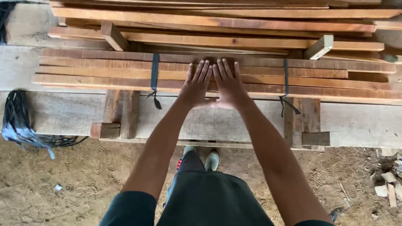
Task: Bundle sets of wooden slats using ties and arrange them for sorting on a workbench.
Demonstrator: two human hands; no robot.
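- Where both arms are stretched forward, the left hand (196, 84) and the right hand (229, 85) are laid flat, side by side, on the strapped bundle of boards (93, 67); the fingers are spread and extended, nothing is gripped, and the thumbs nearly meet.
- Strapped bundle of boards: reddish-brown planks, stacked lengthwise across the view, near the middle of the picture; its front edge is stepped, each lower plank jutting slightly past the one above.
- Left black strap (154, 72): wrapped around the bundle, left of the hands, its loose end hanging over the bundle's front edge.
- Right black strap (285, 81): wrapped around the bundle, right of the hands, its tail likewise hanging down.
- Grey slab (369, 125): seen under and in front of the bundle, broad and pale, with bare surface exposed to the bundle's right and left.
- Short wooden bearers (121, 113): set crosswise below the bundle's front edge, on the slab.
- Loose plank stack (219, 13): piled behind the bundle, longer and less even, with two pale spacer blocks (319, 46) lying across it.
- Black cord coil (18, 121): lying at the slab's left end, well left of the bundle.
- Sandy ground (60, 173): open below the slab on both sides of the person's dark trousers (212, 206); rubble (398, 186) is scattered to the bundle's lower right.
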